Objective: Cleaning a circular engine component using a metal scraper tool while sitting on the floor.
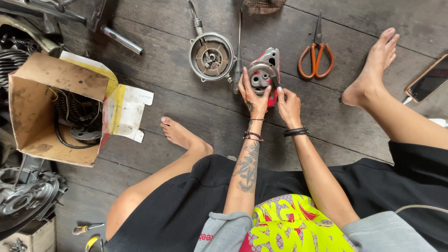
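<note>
At nine o'clock from your hands sits an open cardboard box (51, 100), soft-cornered and stained, with black cable and a dark wound coil inside; its torn flap with a yellow stripe lies flat toward your left foot (179, 135). Below it, at eight o'clock, a greasy cast-metal engine casing (25, 200) shows dull grey ribs, and a small yellow-handled screwdriver (86, 228) lies on the planks.

At eleven o'clock rests a round grey metal cover (211, 57), dished, with a brownish disc at its centre and a spring-wrapped cable running off the top.

Your left hand (253, 99) is wrapped around the near side of the red housing (264, 74), fingers curled up its left flank, gripping it steady on the worn wooden floor (186, 107). That housing sits at twelve o'clock, red-painted with a bare grey ring and hub on top. Your right hand (288, 106) is closed on a thin dark tool whose tip meets the ring's right edge; what kind of tool, I cannot tell. You seem to be working something loose at that rim, so the next move likely calls for firm bracing with your left and a controlled lever or turn.

At one o'clock lie orange-handled snips (317, 56), blades shut, and at three o'clock a phone (429, 79).
</note>
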